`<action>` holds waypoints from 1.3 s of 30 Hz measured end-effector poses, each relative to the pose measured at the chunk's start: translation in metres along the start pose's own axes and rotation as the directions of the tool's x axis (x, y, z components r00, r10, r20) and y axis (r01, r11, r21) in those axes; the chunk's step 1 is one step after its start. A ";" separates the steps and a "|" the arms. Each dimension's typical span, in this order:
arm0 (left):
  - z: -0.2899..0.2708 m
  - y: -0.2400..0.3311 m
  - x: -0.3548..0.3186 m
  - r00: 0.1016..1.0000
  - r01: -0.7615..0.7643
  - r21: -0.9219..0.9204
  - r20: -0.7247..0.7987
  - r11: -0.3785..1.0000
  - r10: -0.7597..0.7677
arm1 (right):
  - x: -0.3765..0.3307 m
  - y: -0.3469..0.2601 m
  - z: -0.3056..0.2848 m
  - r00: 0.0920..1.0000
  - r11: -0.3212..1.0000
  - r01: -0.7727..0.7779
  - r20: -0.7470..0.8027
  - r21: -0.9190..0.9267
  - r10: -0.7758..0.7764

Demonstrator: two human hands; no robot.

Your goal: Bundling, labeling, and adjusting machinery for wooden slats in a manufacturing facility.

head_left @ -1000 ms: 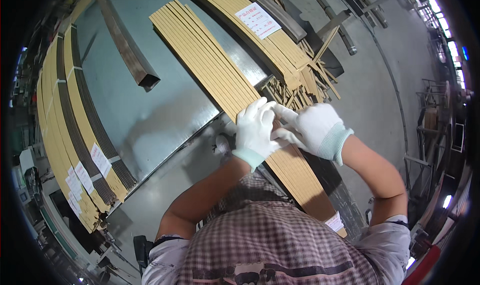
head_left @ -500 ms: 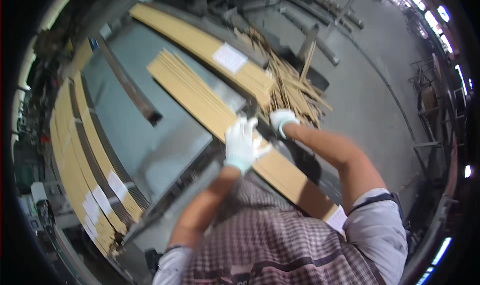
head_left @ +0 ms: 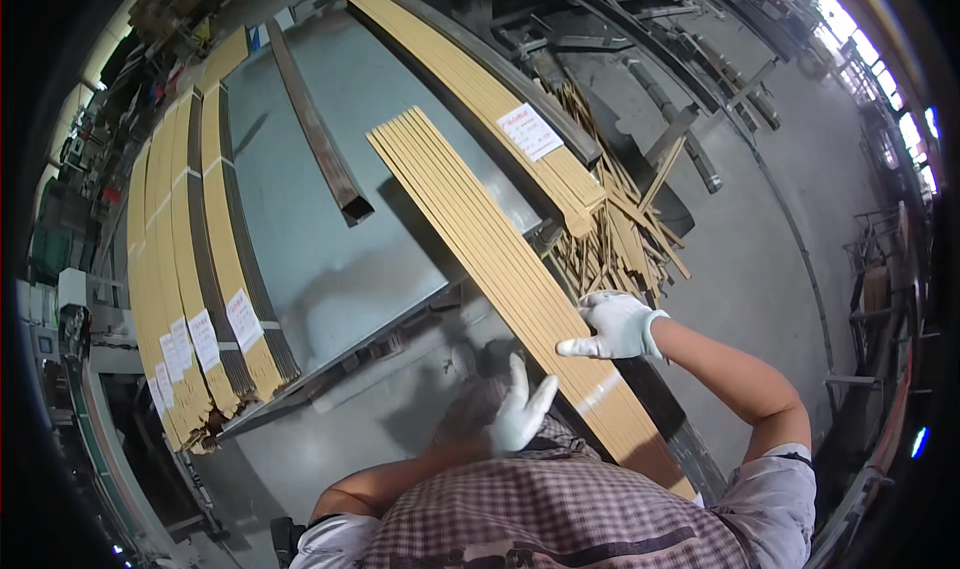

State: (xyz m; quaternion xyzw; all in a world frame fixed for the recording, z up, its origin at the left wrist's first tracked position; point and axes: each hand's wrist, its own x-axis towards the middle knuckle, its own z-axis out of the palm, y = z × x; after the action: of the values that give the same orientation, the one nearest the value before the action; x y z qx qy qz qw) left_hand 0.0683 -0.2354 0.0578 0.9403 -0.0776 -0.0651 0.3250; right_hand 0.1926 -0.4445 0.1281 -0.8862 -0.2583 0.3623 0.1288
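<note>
Head view: a long bundle of pale wooden strips (head_left: 500, 259) is laid diagonally across a grey metal table (head_left: 300, 229), its near end overhanging the table edge toward the person. The right hand (head_left: 615, 327), in a white glove, is rested on the bundle's right edge, fingers spread and pointing left, nothing gripped. The left hand (head_left: 518, 409), also gloved, is held just beside the bundle's left edge, fingers open and raised; whether it touches the strips cannot be told. A band of clear tape (head_left: 600, 391) is seen around the bundle near the hands. A labelled stack of strips (head_left: 480, 89) lies beyond, loose offcuts (head_left: 610, 239) beside it, and a dark metal bar (head_left: 318, 134) on the table.
</note>
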 end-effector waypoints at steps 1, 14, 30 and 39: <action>0.006 -0.008 0.016 0.993 0.101 -0.381 -0.020 0.919 -0.117 | 0.000 -0.006 0.000 0.998 0.997 -0.066 -0.012 -0.047 0.066; 0.014 0.003 0.077 0.872 0.328 -0.932 0.236 0.154 -0.429 | 0.034 0.004 0.029 0.977 0.971 -0.199 -0.051 0.131 0.208; 0.034 -0.007 0.006 0.902 0.426 -0.817 0.349 0.388 -0.254 | -0.096 -0.018 0.106 0.943 0.876 -0.246 -0.109 0.416 0.316; 0.004 0.020 0.038 0.733 0.621 -0.783 0.568 0.026 -0.374 | -0.061 -0.015 0.110 0.894 0.834 -0.202 -0.251 0.513 0.371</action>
State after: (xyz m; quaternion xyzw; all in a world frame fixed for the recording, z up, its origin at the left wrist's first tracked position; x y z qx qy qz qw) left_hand 0.1025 -0.2607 0.0644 0.4912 0.2807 -0.3033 0.7667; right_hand 0.0721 -0.4609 0.0923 -0.9052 0.0022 0.2707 0.3275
